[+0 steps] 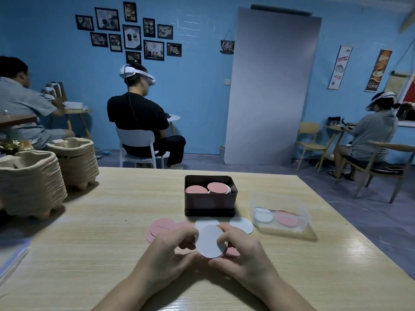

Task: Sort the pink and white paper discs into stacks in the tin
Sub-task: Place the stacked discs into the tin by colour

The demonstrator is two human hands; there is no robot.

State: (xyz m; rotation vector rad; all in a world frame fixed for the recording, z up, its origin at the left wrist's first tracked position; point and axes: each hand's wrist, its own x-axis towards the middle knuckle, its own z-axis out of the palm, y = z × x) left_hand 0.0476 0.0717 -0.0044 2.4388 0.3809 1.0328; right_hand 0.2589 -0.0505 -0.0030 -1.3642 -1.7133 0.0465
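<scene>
White paper disc is held just in front of the tin, with the left hand curling its fingers round the disc's left edge and the right hand pinching its right edge. Inside the tin two pink stacks stand side by side. Between the tin and the hands loose white discs and pink discs lie on the table, and right of the tin a clear plastic box holds one white and one pink disc.
</scene>
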